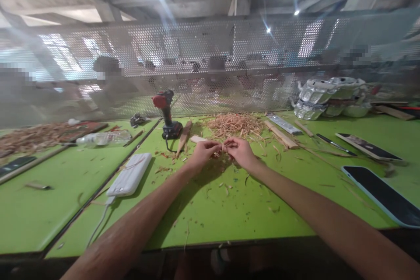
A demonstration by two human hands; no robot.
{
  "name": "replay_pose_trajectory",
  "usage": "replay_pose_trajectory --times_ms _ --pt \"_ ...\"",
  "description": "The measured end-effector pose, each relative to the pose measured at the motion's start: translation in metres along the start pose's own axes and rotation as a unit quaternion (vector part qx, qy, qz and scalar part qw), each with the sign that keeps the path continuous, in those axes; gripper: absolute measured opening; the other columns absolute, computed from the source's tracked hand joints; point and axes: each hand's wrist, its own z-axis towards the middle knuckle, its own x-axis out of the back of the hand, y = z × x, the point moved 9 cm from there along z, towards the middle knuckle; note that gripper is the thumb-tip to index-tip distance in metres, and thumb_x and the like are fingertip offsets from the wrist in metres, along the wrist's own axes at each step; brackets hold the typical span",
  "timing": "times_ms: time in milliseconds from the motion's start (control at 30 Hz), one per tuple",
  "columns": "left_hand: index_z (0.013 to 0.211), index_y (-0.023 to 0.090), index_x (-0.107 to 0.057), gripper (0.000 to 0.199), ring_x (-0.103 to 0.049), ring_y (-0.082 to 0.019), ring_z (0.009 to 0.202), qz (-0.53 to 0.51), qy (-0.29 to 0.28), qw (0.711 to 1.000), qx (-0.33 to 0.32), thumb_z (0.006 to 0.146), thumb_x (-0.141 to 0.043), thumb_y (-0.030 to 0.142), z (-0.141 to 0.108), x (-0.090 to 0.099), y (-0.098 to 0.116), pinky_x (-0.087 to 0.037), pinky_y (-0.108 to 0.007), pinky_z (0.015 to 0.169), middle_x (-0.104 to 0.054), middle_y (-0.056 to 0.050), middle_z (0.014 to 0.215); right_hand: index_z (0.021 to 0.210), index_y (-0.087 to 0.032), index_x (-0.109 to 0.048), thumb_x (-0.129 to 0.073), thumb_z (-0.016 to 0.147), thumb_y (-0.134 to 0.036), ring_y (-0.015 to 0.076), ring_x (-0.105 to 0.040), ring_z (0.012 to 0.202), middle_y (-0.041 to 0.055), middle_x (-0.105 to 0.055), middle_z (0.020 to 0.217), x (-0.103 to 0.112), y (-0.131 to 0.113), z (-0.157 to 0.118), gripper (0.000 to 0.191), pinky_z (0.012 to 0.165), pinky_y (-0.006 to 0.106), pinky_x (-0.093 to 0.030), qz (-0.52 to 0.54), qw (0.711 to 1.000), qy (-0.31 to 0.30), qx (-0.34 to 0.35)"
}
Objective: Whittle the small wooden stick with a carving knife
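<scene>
My left hand (pixel 206 151) and my right hand (pixel 241 151) meet over the green table, fingertips pinched together. Between them is a small pale strip (pixel 223 146), perhaps wood or bamboo; the fingers cover most of it. Just beyond the hands lies a heap of thin wood-coloured strips (pixel 234 124). A flat pale piece (pixel 197 139) rests behind my left hand, near a tapered wooden slat (pixel 183 138). Loose shavings (pixel 226 189) are scattered below the hands.
A red and black cordless drill (pixel 166 113) stands at left, near a white power bank (pixel 130 175) with a cable. Phone (pixel 382 194), knife-like tool (pixel 336 144) and wooden bar (pixel 281 134) lie right. Foil-like silvery bundles (pixel 315 96) sit before a perforated screen (pixel 197 83). Plastic bottle (pixel 103 138), far left.
</scene>
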Motion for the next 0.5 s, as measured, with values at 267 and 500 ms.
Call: replay_pose_trajectory --times_ms 267,500 --pt "0.087 0.016 -0.077 0.028 -0.062 -0.014 0.076 -0.085 -0.050 0.994 0.048 0.076 -0.088 0.039 0.001 -0.001 -0.007 -0.051 -0.026 0.067 -0.072 -0.007 0.091 0.090 -0.023 -0.069 -0.071 0.083 -0.024 0.0124 -0.056 0.047 0.0005 -0.069 0.074 0.009 -0.012 0.001 0.007 0.044 0.027 -0.046 -0.050 0.998 0.008 0.043" --pt "0.080 0.014 -0.078 0.037 -0.063 -0.017 0.084 -0.150 -0.244 0.958 0.031 0.069 -0.093 0.047 -0.010 -0.011 0.013 -0.053 -0.031 0.078 -0.067 -0.009 0.089 0.095 -0.022 -0.068 -0.062 0.089 -0.021 0.0162 -0.058 0.058 0.0043 -0.067 0.080 0.025 -0.028 0.002 0.009 0.050 0.031 -0.048 -0.122 0.989 0.030 0.083"
